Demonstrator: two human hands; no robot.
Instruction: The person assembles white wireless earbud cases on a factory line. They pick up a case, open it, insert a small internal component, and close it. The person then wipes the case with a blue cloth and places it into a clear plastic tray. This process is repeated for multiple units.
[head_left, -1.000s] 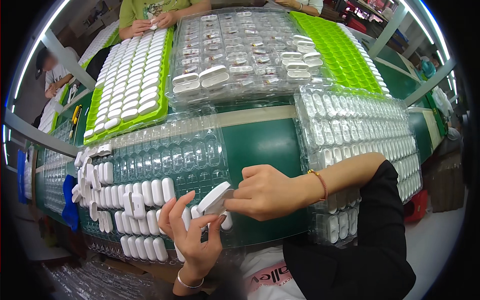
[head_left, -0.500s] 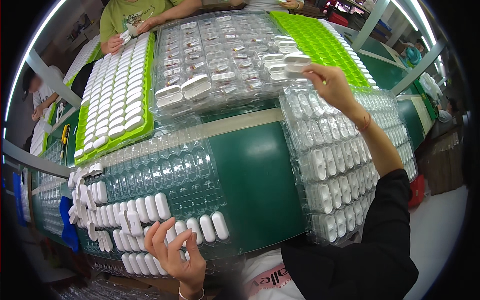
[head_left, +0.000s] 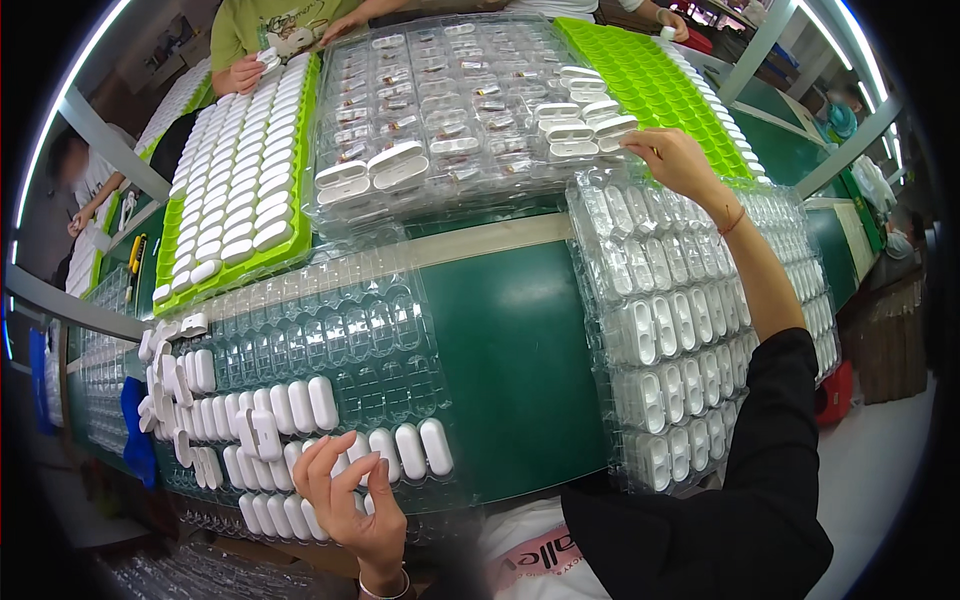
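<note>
My left hand [head_left: 352, 492] lies with its fingers spread on the near clear blister tray [head_left: 300, 330], over a row of white oblong cases [head_left: 408, 450]; it grips nothing. My right hand [head_left: 675, 160] is stretched far forward, and its fingertips pinch the end of a white case [head_left: 615, 126]. That case sits in a small cluster of white cases [head_left: 575, 118] on top of the far clear tray of small parts [head_left: 440, 110]. My right forearm crosses a stack of clear trays holding white shells [head_left: 680, 330].
A green tray full of white cases [head_left: 235, 180] lies at the far left, and an empty green tray [head_left: 650, 80] at the far right. Other people's hands [head_left: 245, 70] work at the far edge. A green table surface [head_left: 510, 360] separates the trays. Loose white cases [head_left: 160, 360] are piled at the left.
A second ago my right hand held a white case near my left hand. It then reached out to the far cluster and has stayed there. My left hand lowered onto the near tray.
</note>
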